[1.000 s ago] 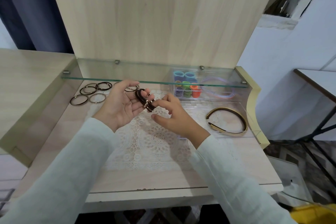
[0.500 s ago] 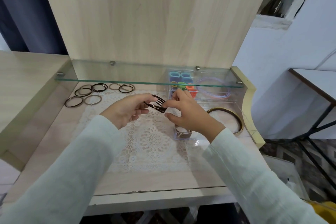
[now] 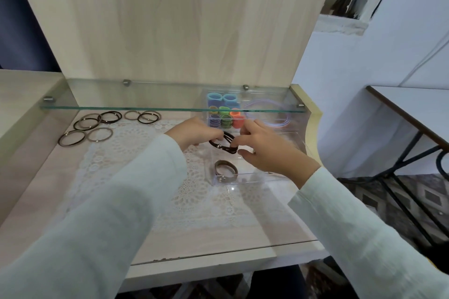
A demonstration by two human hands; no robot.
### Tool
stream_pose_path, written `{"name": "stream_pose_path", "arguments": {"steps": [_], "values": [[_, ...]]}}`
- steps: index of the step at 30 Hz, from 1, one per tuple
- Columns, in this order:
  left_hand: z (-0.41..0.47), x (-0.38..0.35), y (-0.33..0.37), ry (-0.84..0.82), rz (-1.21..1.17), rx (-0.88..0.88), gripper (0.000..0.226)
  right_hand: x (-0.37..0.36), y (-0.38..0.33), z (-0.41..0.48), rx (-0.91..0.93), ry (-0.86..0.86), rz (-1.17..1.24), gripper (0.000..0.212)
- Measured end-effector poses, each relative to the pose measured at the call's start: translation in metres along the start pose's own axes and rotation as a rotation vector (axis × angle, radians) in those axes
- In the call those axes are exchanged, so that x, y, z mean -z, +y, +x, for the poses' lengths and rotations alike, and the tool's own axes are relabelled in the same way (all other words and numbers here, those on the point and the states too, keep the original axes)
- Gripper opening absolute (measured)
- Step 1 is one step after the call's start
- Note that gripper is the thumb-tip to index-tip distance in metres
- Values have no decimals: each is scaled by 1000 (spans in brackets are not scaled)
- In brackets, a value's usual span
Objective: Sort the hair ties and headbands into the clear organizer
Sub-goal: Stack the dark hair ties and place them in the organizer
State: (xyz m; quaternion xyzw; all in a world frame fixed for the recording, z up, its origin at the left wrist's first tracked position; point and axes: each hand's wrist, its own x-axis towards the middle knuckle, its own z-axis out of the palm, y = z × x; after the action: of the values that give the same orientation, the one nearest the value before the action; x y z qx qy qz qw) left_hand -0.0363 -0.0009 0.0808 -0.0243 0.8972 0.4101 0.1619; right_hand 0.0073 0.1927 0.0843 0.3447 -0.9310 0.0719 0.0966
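organizer [image 3: 257, 174] | in its front-left bay: bundle [image 3: 226, 168] | in its back: rolls [image 3: 224, 118], headband [image 3: 279, 124] right of them | left of it: mat [image 3: 136, 165], loose ties [image 3: 97, 126] beyond | over its back: shelf [image 3: 145, 107] | over its left side: my left hand [image 3: 192, 133], right hand [image 3: 267, 153], ties [image 3: 222, 144] between them

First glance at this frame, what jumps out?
The left hand and right hand grip a bundle of dark hair ties mid-frame, over the clear organizer. Bright coloured ties fill its back compartments; loose brown ties lie at back left.
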Motion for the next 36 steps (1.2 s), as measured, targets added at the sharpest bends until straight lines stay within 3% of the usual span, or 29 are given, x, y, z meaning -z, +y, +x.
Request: {"name": "stream_pose_path", "arguments": {"steps": [6, 11, 19, 36], "values": [[11, -19, 23, -49, 298, 4, 29, 6, 8, -19, -142, -261, -28, 52], [15, -33, 26, -40, 256, -35, 33, 6, 15, -29, -203, -399, -41, 46], [12, -52, 20, 62, 377, -147, 25, -7, 17, -32, -204, -482, 2, 51], [14, -65, 26, -17, 430, -213, 25, 1, 11, -28, -259, -551, -46, 50]]}}
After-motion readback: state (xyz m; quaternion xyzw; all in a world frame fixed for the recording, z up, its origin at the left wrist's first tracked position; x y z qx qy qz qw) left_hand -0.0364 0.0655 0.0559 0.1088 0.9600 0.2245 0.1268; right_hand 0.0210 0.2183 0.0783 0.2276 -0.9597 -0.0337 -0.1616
